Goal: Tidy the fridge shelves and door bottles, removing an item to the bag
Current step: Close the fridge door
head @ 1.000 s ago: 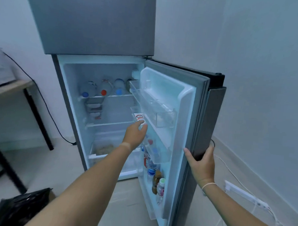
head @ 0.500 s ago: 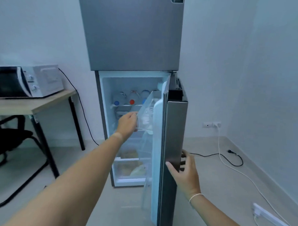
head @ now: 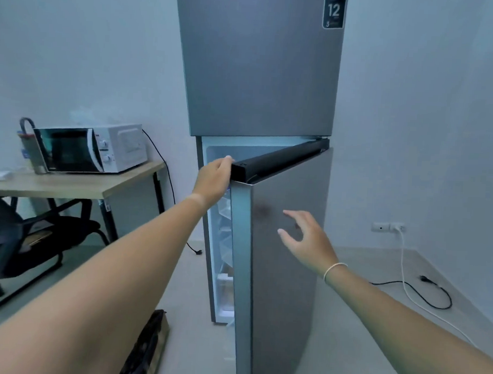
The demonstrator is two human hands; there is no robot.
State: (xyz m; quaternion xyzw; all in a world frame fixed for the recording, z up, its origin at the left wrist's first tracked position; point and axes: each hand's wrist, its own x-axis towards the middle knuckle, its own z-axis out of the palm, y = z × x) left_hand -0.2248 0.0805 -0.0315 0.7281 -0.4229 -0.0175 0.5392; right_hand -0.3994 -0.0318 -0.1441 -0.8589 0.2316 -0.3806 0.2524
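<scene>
1. The step in hand appears to be the closing of the fridge: the lower grey metal fridge door (head: 282, 245) stands at a narrow angle, with only a slim gap at its left edge.
2. The left hand (head: 213, 179) is at the top left corner of this door, at about 10 o'clock from the centre of the view. Its fingers lie over the black top edge, but it cannot be told whether they curl round it or only press on it.
3. The right hand (head: 308, 240) hovers in front of the door's outer face, at about 3 o'clock from the left hand. Its fingers are spread and relaxed, it holds nothing, and it seems not to touch the metal.
4. Through the gap only a part of the white fridge interior (head: 223, 242) shows; the shelves and door bottles are hidden, so their order cannot be judged.
5. The dark crumpled bag (head: 148, 349) lies on the floor at 6 o'clock, just beside the foot of the door.
6. The next move probably calls for a flat push with the right palm, while the left fingers leave the edge before the door meets the frame.
</scene>
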